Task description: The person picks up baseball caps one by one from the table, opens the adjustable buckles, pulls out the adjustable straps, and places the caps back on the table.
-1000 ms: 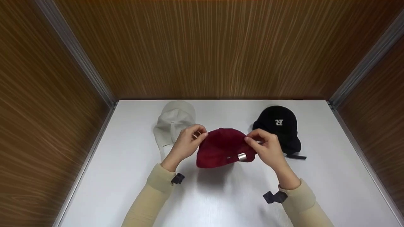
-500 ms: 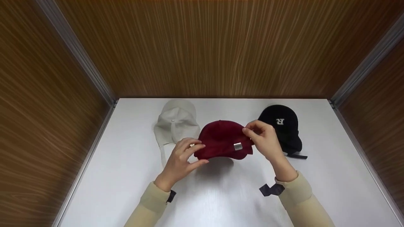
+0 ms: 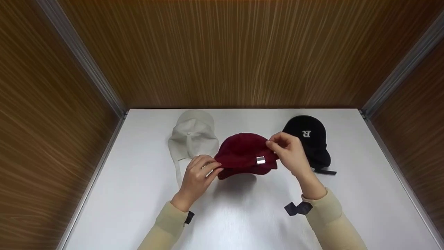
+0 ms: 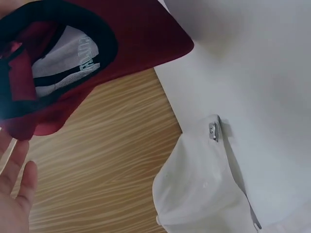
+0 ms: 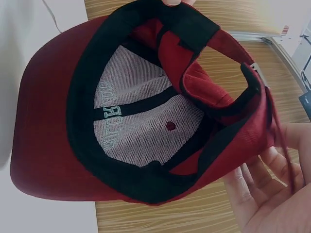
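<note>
A dark red baseball cap (image 3: pixel 242 149) is held up over the white table, a silver buckle on its strap. My left hand (image 3: pixel 198 178) pinches its left edge. On the other side, my right hand (image 3: pixel 291 154) pinches the cap between thumb and fingers. The right wrist view looks into the red cap (image 5: pixel 48 131): black sweatband, pale mesh lining with lettering, and an opening at the back by the strap. My right-hand fingers (image 5: pixel 257 189) curl beside that strap. Left-hand fingertips (image 4: pixel 19 150) meet the cap's lower edge in the left wrist view.
Behind my left hand lies an off-white cap (image 3: pixel 192 137) with a long strap trailing forward. A black cap (image 3: pixel 307 139) with a white letter R lies behind my right hand. The white table (image 3: pixel 236 222) is enclosed by wood-grain panels (image 3: pixel 222 52) at the back and sides.
My left hand let go of the cap's upper left, moved down with its fingers spread, and now pinches the lower left edge. The cap rose slightly and tilted; my right hand kept its pinch.
</note>
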`<move>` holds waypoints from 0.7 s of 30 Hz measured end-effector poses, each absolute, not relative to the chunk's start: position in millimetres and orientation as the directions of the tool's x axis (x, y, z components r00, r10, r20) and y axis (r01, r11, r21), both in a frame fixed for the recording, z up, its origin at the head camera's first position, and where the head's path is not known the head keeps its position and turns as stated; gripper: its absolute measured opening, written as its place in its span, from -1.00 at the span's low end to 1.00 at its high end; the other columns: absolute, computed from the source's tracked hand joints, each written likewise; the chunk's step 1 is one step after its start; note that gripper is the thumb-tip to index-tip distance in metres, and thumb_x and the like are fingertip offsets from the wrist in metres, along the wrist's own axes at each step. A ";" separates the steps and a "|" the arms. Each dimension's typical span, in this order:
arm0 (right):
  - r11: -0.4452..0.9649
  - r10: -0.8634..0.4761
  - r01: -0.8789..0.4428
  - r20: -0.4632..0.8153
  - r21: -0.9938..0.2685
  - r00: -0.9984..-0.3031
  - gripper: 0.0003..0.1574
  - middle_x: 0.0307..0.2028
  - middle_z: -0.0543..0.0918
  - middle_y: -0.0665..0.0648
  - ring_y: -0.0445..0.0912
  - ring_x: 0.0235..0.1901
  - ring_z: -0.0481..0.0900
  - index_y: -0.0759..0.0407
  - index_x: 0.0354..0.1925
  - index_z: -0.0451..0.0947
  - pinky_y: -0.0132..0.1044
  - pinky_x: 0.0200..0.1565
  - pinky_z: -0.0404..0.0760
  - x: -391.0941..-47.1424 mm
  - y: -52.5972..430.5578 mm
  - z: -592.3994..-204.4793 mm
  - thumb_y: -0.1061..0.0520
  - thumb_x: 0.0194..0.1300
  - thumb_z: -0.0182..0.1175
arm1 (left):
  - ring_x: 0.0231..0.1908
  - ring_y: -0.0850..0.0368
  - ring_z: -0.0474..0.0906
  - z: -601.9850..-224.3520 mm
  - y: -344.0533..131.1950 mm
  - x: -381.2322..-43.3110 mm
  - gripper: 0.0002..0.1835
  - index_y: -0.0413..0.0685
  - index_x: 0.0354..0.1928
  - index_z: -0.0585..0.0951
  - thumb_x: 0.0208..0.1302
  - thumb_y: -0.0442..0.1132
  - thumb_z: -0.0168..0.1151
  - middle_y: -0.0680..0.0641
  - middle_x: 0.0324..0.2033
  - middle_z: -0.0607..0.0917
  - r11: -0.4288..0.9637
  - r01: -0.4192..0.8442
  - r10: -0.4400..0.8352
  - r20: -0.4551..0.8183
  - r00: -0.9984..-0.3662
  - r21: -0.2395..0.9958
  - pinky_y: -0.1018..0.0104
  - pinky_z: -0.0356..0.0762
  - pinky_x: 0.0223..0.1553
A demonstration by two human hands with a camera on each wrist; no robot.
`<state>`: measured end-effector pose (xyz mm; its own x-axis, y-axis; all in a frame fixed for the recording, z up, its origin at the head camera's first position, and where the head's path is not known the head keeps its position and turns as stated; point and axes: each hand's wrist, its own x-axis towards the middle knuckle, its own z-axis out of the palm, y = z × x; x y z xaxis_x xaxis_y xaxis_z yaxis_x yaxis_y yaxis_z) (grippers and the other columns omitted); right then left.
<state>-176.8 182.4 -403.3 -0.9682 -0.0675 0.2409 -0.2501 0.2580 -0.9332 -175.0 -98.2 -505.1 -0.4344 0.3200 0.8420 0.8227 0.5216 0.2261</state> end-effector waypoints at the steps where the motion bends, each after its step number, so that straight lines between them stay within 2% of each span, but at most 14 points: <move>1: 0.264 -0.065 -0.246 0.237 -0.933 -0.969 -0.92 -0.52 0.55 0.18 -0.18 -0.53 0.51 0.47 -0.37 0.55 -0.34 -0.52 0.63 -177.8 183.4 -405.2 0.41 0.27 0.21 | -0.23 0.07 0.58 -504.1 -97.7 -175.2 -0.89 -0.08 -0.29 0.72 0.15 -0.26 0.45 0.00 -0.32 0.64 0.512 0.825 0.311 0.843 -0.438 0.240 0.22 0.53 -0.13; 5: 0.250 -0.061 -0.220 0.212 -0.943 -0.975 -0.90 -0.52 0.55 0.16 -0.18 -0.53 0.52 0.43 -0.38 0.56 -0.30 -0.52 0.64 -186.0 191.1 -419.4 0.36 0.28 0.24 | -0.30 0.13 0.59 -497.0 -95.6 -176.2 -0.93 -0.09 -0.29 0.71 0.18 -0.33 0.41 0.02 -0.34 0.66 0.456 0.828 0.262 0.841 -0.474 0.325 0.27 0.54 -0.22; 13: 0.203 -0.135 -0.102 0.076 -0.974 -0.988 -0.88 -0.52 0.55 0.09 -0.22 -0.53 0.50 0.44 -0.38 0.53 -0.34 -0.49 0.62 -197.3 201.3 -448.5 0.35 0.28 0.21 | -0.41 0.21 0.57 -492.4 -91.4 -177.2 -0.93 -0.11 -0.30 0.67 0.22 -0.42 0.35 0.04 -0.41 0.64 0.353 0.771 0.203 0.761 -0.616 0.530 0.25 0.58 -0.47; 17: 0.218 -0.161 -0.067 0.032 -0.974 -0.987 -0.83 -0.47 0.59 0.10 -0.18 -0.48 0.55 0.46 -0.33 0.55 -0.38 -0.48 0.57 -206.2 202.6 -462.4 0.30 0.32 0.20 | -0.41 0.22 0.56 -496.2 -89.8 -179.3 -0.98 -0.12 -0.31 0.67 0.29 -0.33 0.32 0.05 -0.42 0.63 0.368 0.721 0.190 0.712 -0.676 0.587 0.31 0.58 -0.47; 21: 0.231 -0.155 -0.030 -0.007 -0.973 -0.988 -0.68 -0.37 0.62 0.18 -0.08 -0.41 0.64 0.45 -0.12 0.50 -0.33 -0.44 0.58 -214.8 204.4 -475.3 0.14 0.44 0.14 | -0.39 0.22 0.58 -502.7 -87.3 -185.0 -0.90 -0.10 -0.30 0.68 0.34 -0.23 0.29 0.06 -0.40 0.65 0.377 0.650 0.183 0.635 -0.750 0.660 0.39 0.56 -0.45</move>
<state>-214.8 204.4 -475.3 -0.9880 -0.1545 -0.0067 -0.0295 0.2308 -0.9725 -185.0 -87.3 -502.7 -0.7503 0.1829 0.6353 0.6504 0.3766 0.6597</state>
